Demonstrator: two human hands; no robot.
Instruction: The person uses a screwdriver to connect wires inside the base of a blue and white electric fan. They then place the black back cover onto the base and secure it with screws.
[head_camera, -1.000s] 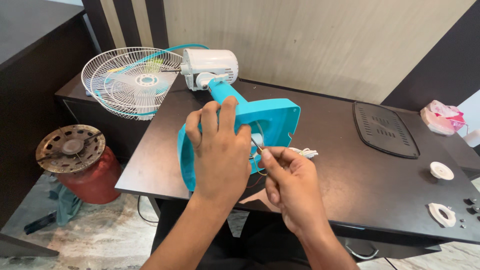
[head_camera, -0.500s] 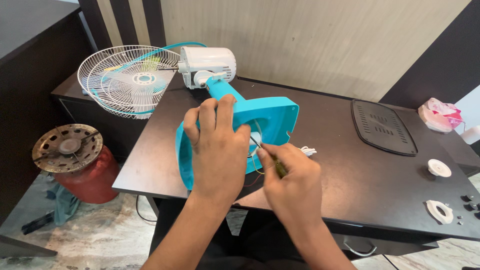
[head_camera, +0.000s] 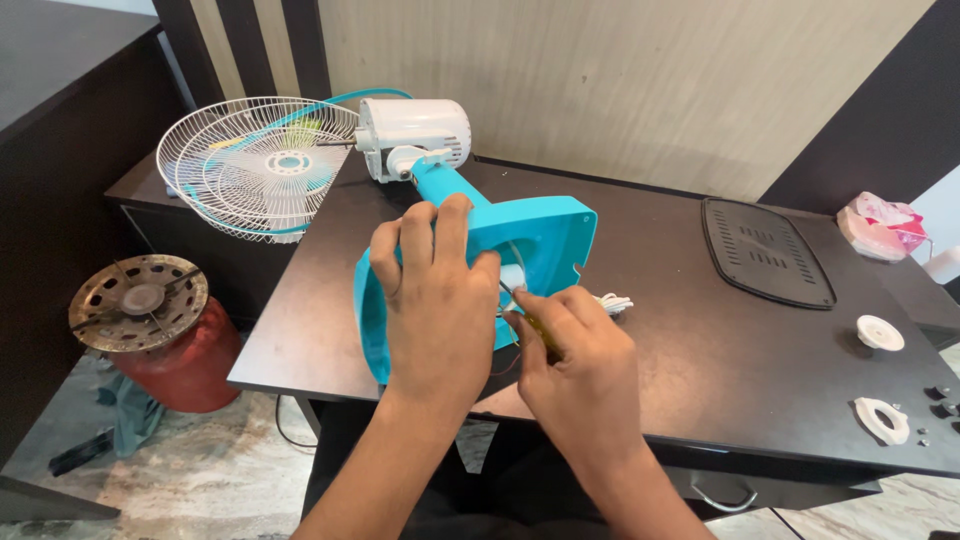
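Note:
A table fan lies on its side on the dark table (head_camera: 700, 340). Its turquoise base (head_camera: 545, 235) faces me with the underside open, and its white motor housing (head_camera: 412, 135) and wire grille (head_camera: 262, 165) reach past the table's left edge. My left hand (head_camera: 435, 295) presses flat on the base with fingers spread over its top edge. My right hand (head_camera: 580, 360) is closed around a thin screwdriver (head_camera: 515, 298) whose tip points into the base's opening. A white cable end (head_camera: 612, 302) lies just right of the base.
A black plastic cover plate (head_camera: 765, 250) lies at the back right. Two white round parts (head_camera: 880, 332) (head_camera: 882, 420) and small dark pieces sit near the right edge. A pink packet (head_camera: 880, 222) is at far right. A red gas cylinder (head_camera: 150, 335) stands on the floor at left.
My right hand has shifted slightly left, bringing the screwdriver tip closer into the base opening. My left hand stays pressed on the base.

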